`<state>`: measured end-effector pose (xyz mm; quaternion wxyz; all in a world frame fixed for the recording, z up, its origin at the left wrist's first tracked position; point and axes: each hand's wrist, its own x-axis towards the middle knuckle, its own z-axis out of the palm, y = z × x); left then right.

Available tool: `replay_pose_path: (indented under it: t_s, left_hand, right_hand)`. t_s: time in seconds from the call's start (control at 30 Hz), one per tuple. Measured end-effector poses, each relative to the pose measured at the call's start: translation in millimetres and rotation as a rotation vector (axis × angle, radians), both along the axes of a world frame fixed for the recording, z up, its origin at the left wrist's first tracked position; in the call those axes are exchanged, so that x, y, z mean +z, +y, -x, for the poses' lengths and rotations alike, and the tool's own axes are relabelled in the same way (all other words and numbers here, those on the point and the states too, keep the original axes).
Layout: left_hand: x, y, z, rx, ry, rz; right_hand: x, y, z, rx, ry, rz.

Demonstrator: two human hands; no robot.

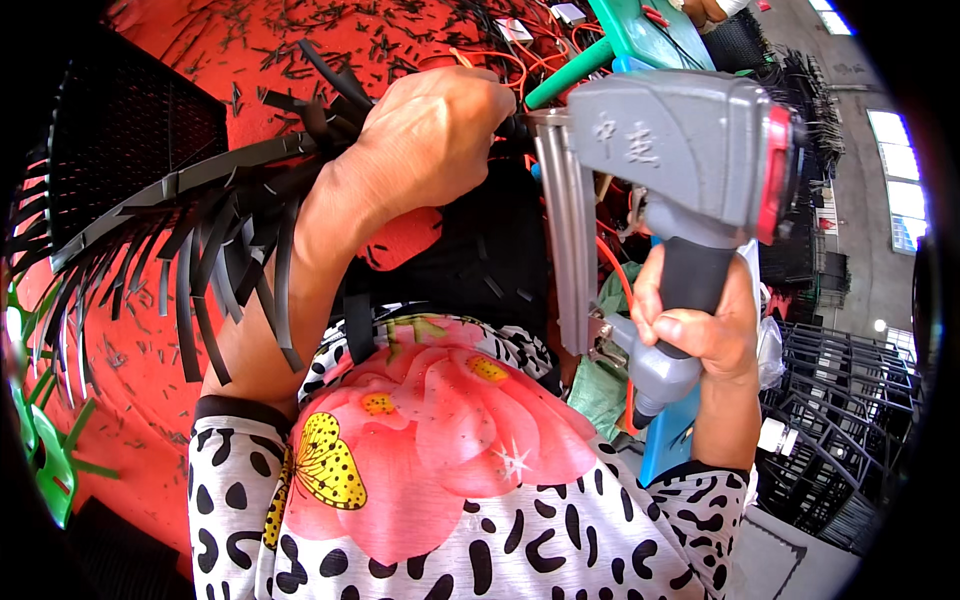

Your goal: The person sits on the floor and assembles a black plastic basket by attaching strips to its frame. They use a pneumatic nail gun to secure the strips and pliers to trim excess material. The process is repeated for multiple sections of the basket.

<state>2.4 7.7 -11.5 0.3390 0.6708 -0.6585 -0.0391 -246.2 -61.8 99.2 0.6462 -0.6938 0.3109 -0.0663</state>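
Note:
My right hand (pixel 705 325) is wrapped round the black grip of a grey air staple gun (pixel 670 150) with a red rear edge. The gun stands upright, its nose and long metal magazine toward my left hand. My left hand (pixel 430 135) is closed on the edge of a black woven frame (pixel 185 180), just left of the gun's nose. Loose flat black strips (pixel 215 255) hang along that edge and over my forearm. What lies under my left fingers is mostly hidden. An orange air hose (pixel 630 395) runs by the gun's lower end.
Black strip clippings litter the red floor covering (pixel 130 360). A green stool (pixel 620 40) stands at the far right, a green plastic chair (pixel 50 460) at the left. Black metal frames (pixel 840 410) are stacked on the right. A blue surface (pixel 670 440) lies below my right wrist.

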Motion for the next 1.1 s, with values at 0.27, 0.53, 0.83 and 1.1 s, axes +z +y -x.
replay_pose_path:
  t_s: [0.27, 0.53, 0.83, 1.1]
  left_hand:
    - [1, 1, -1, 0.0, 0.01, -0.005]
    - [2, 0, 3, 0.036, 0.064, -0.071]
    - [-1, -5, 0, 0.056, 0.096, -0.056]
    - [3, -1, 3, 0.071, 0.075, -0.067]
  right_hand:
    - [1, 2, -7, 0.024, 0.042, -0.006]
    - [7, 1, -12, 0.021, 0.142, -0.019]
    - [5, 3, -10, -0.01, 0.068, -0.004]
    - [2, -68, 24, -0.25, -0.12, 0.231]
